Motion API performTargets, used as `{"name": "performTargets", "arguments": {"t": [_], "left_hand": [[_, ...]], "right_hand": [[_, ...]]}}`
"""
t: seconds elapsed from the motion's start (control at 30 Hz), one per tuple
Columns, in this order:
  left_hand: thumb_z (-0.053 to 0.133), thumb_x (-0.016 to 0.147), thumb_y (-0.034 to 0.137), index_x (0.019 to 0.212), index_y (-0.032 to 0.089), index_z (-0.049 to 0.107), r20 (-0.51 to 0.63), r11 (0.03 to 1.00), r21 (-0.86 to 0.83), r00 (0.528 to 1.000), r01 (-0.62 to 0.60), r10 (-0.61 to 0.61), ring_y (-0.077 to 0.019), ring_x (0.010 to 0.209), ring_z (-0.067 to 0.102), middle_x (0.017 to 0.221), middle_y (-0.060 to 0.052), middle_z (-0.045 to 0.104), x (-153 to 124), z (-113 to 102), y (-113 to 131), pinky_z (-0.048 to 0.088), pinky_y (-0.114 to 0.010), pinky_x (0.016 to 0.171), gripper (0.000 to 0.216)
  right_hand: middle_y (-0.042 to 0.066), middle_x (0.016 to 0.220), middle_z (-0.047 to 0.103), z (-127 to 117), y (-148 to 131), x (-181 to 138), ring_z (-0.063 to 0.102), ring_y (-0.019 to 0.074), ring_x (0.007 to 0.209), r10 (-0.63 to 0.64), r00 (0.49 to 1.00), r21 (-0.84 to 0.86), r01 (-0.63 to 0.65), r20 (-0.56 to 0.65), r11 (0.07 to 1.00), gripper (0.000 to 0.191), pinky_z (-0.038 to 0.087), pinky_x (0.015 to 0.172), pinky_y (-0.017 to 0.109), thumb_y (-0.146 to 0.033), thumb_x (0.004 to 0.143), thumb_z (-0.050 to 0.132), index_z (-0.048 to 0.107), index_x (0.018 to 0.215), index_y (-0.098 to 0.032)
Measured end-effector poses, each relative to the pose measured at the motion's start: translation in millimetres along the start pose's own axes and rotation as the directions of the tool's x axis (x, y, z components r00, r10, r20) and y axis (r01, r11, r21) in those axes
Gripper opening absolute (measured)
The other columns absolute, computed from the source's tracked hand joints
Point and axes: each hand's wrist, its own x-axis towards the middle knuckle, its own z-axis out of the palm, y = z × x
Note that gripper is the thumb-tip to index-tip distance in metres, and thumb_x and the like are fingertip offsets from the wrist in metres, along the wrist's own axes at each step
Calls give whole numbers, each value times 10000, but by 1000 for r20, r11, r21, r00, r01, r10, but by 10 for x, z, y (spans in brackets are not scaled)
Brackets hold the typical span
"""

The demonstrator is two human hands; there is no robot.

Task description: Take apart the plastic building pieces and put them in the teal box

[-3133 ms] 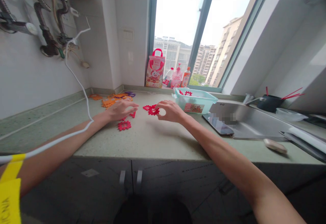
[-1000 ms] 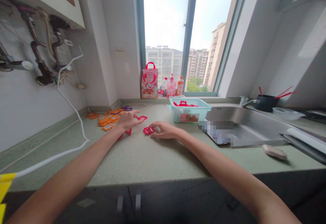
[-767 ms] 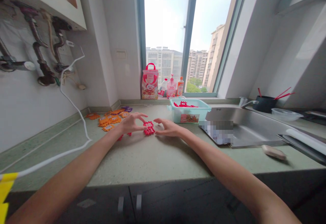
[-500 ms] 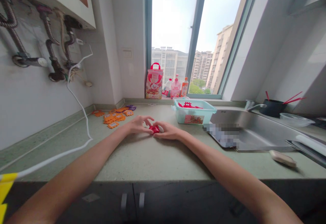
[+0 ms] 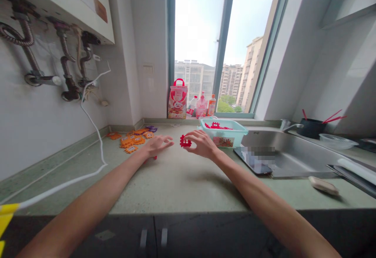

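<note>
My right hand [image 5: 201,144] is raised a little above the green counter [image 5: 176,179] and pinches a stack of red interlocking plastic pieces [image 5: 185,141]. Just behind it stands a pale blue plastic box [image 5: 223,132] with more red pieces inside. My left hand [image 5: 158,146] lies low on the counter with fingers stretched out flat, over a red piece [image 5: 154,157] that peeks out under it. A heap of orange pieces [image 5: 132,140] lies further left.
A phone [image 5: 253,163] lies by the steel sink [image 5: 293,156]. A red bag and bottles [image 5: 190,103] stand on the window sill. A white cable [image 5: 94,132] hangs from pipes on the left wall. A pale bar [image 5: 323,184] lies at right.
Both hands were pressed together on the red pieces half a second ago. Now my right hand has lifted the red stack up and right, and my left hand has let go and flattened.
</note>
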Motion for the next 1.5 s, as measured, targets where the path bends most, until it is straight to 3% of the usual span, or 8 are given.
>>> {"name": "performTargets", "arguments": {"t": [0.13, 0.33, 0.4, 0.57, 0.9, 1.13, 1.37, 1.5], "left_hand": [[401, 1023, 698, 1197, 229, 776, 79, 998, 58, 997, 14, -18, -293, 1087, 724, 1174, -107, 797, 12, 24, -44, 518, -372, 932, 625], [376, 1031, 672, 1101, 229, 798, 128, 997, 77, 992, -18, 8, -273, 1101, 708, 1169, -108, 784, 46, 58, -75, 505, -348, 969, 616], [377, 1032, 669, 1093, 232, 800, 134, 996, 82, 991, -36, 24, -268, 1105, 702, 1176, -109, 775, 51, 66, -88, 500, -347, 993, 612], [396, 1036, 661, 1117, 238, 800, 139, 996, 70, 989, -53, 43, -259, 1117, 693, 1206, -106, 764, 56, 87, -121, 501, -339, 994, 590], [400, 1034, 646, 1129, 228, 801, 147, 995, 77, 988, -58, 46, -262, 1108, 697, 1199, -116, 761, 64, 81, -108, 500, -340, 989, 587], [406, 1030, 655, 1140, 222, 794, 127, 997, 68, 991, -36, 28, -264, 1111, 689, 1221, -124, 746, 95, 127, -167, 498, -355, 995, 592], [409, 1023, 686, 1150, 259, 791, 155, 984, 167, 987, -60, 34, -270, 1114, 691, 1216, -110, 755, 77, 96, -79, 496, -355, 973, 587], [334, 1042, 701, 1237, 269, 773, 213, 973, 229, 977, -35, -15, -282, 1188, 678, 1304, -110, 732, 52, 52, 3, 482, -367, 1010, 646]], "right_hand": [[129, 1326, 722, -387, 288, -74, 630, 298, 1250, 227, 880, -114, -298, -417, 948, 329, 422, 1118, 452, -480, 1003, 648, 729, 1207, -235], [138, 1218, 729, -765, 742, -234, 669, 272, 1126, 302, 462, 3, -543, -834, 840, 434, 495, 1028, 430, -565, 1032, 562, 655, 1238, -195], [153, 1232, 722, -833, 847, -271, 663, 277, 1140, 295, 412, 5, -575, -862, 818, 494, 500, 1021, 431, -599, 1040, 528, 653, 1268, -179], [142, 1232, 770, -828, 1016, -383, 672, 324, 1178, 569, 673, -124, -690, -472, 713, 584, 495, 1024, 472, -676, 1043, 440, 806, 1112, -227], [163, 1136, 809, -889, 955, -404, 693, 326, 1134, 526, 735, -252, -656, -428, 712, 566, 478, 1017, 454, -524, 1072, 386, 840, 1053, -186], [131, 1148, 808, -1134, 852, -1061, 726, 310, 1054, 576, 619, -139, -736, -534, 663, 492, 518, 932, 417, -467, 1018, 404, 784, 1187, -204], [134, 1260, 767, -1100, 395, -1927, 714, 360, 1139, 741, 603, -302, -795, -295, 526, 638, 530, 939, 459, -627, 918, 579, 638, 1412, -227], [194, 1339, 715, -1069, 175, -1956, 667, 402, 1224, 859, 490, -470, -800, -149, 374, 875, 512, 977, 494, -681, 904, 603, 453, 1598, -169]]}}
